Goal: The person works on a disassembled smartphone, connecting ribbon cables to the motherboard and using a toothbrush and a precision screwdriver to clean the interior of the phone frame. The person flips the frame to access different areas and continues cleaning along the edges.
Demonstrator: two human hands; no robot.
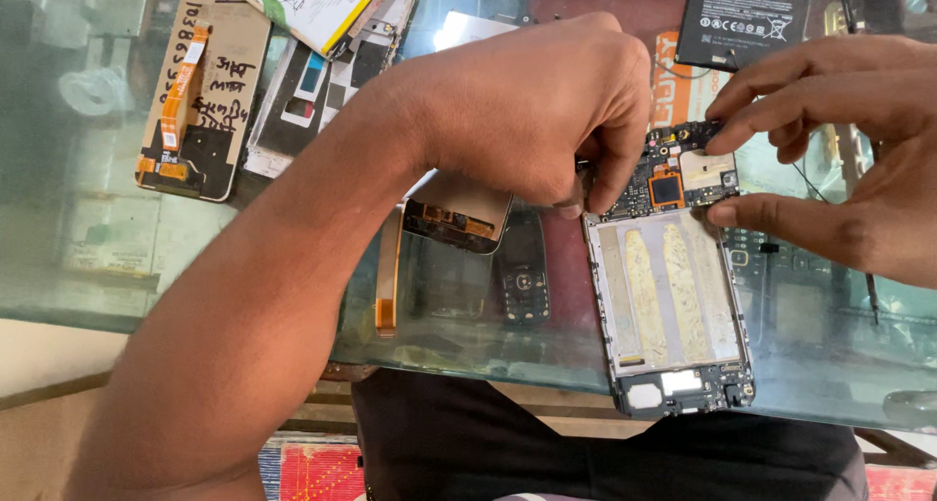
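A glass surface (117,257) fills most of the frame, littered with phone parts, with a dark lap and a red patterned mat showing below its near edge.

At right of centre, the left hand (532,106) reaches across from the lower left, its fingers (610,174) pinched down on the left edge of a small circuit board (673,174). The right hand (839,140) comes in from the right edge; its forefinger and thumb grip the same board's right side, above and below. The board sits at the top end of an opened phone frame (673,311), which lies flat on the glass, running toward the lower edge of the picture, with two pale adhesive strips down its empty middle.

Just left of the frame lies a small dark keypad phone (522,267), and beside that a screen panel with an orange ribbon cable (387,277). In the upper left lies a tan back panel (210,91) with handwriting, next to a white battery (312,3). A black battery (744,15) lies at the upper right.
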